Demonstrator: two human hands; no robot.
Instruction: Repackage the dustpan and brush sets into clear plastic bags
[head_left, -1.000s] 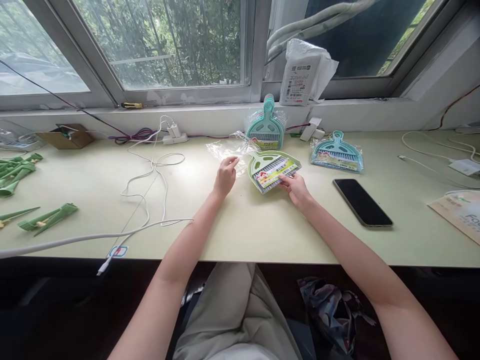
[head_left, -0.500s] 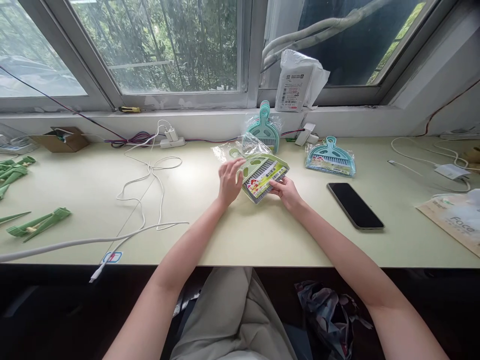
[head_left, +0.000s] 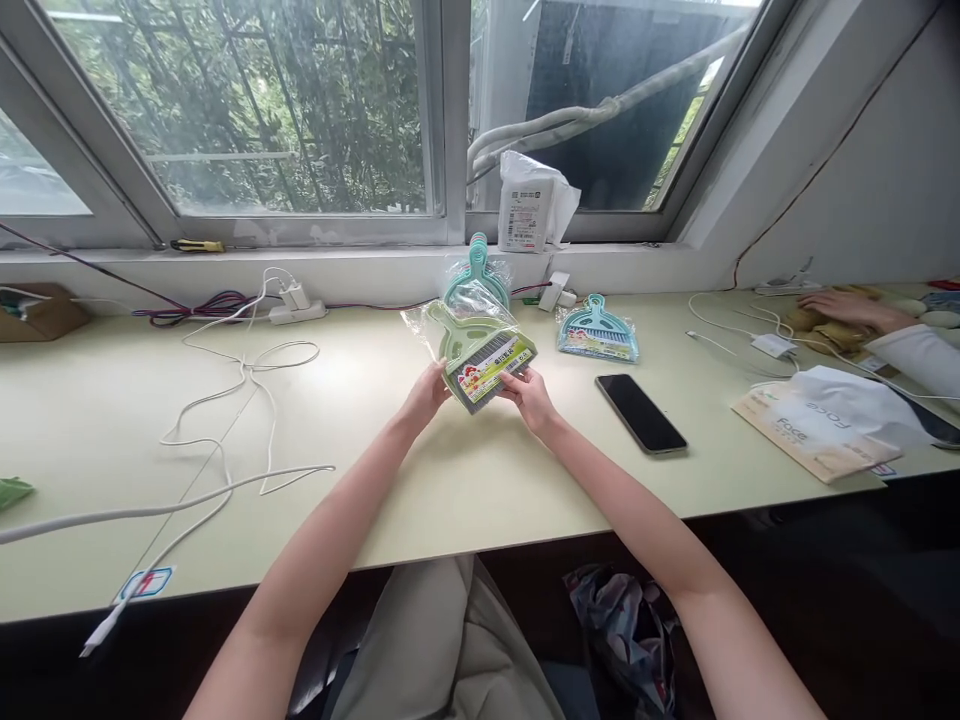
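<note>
A small light green dustpan-and-brush set (head_left: 480, 352) with a colourful label is partly inside a clear plastic bag (head_left: 457, 312). My left hand (head_left: 426, 393) grips its lower left corner, and my right hand (head_left: 529, 395) grips its lower right edge. Both hands hold it just above the pale green table (head_left: 450, 470). A bagged teal dustpan set (head_left: 598, 332) lies to the right, and a stack of teal sets (head_left: 474, 272) leans against the sill behind.
A black phone (head_left: 641, 411) lies right of my hands. White cables (head_left: 240, 400) loop across the left of the table, beside a power strip (head_left: 296, 310). A white bag (head_left: 832, 415) and another person's hand (head_left: 840, 305) are at far right. A white parcel (head_left: 529, 205) sits on the sill.
The clear bag has been drawn over the green dustpan set's handle end. My left hand shifted from the bag's edge to the set's lower corner. The view turned right.
</note>
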